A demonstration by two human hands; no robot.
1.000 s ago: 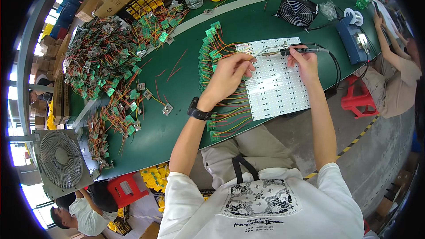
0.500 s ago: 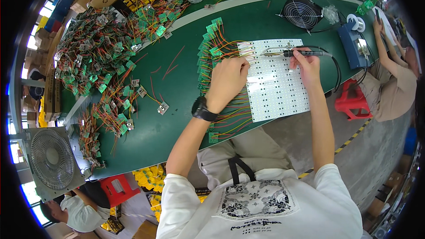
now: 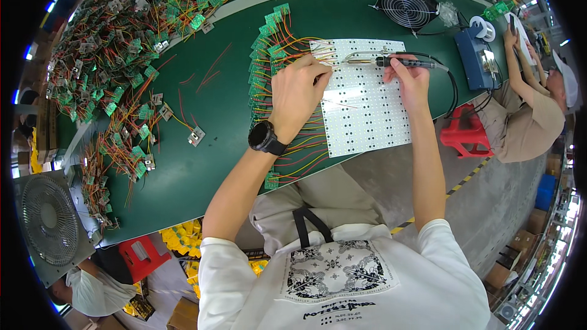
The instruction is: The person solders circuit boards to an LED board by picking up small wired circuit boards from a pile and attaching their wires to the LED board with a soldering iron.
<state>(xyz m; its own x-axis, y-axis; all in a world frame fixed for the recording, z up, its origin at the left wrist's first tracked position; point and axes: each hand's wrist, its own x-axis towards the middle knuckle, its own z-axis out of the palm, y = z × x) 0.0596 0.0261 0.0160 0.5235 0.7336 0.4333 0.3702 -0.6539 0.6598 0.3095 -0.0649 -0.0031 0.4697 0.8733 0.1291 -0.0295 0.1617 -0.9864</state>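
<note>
A white panel board (image 3: 367, 119) dotted with rows of small pads lies at the table's edge before me. Along its left side, several small green circuit boards (image 3: 260, 79) fan out, joined by red and yellow wires (image 3: 306, 145). My right hand (image 3: 409, 82) grips a soldering iron (image 3: 391, 62) like a pen. Its tip points left, over the panel's upper left part. Just below that tip, my left hand (image 3: 298, 93) has thumb and forefinger pinched at the panel's left edge. Whatever sits between those fingertips is too small or hidden to tell.
A big heap of wired circuit boards (image 3: 101, 55) covers the table's left. Behind the panel stands a black fan (image 3: 406, 3); a blue soldering station (image 3: 474, 58) with a solder spool (image 3: 483, 29) is at right. A co-worker (image 3: 529, 104) sits beyond a red stool (image 3: 466, 131).
The whole view has shifted, so the table appears farther left and higher. My left fingertips sit slightly farther in over the panel, and the iron's tip is a little lower along its left edge.
</note>
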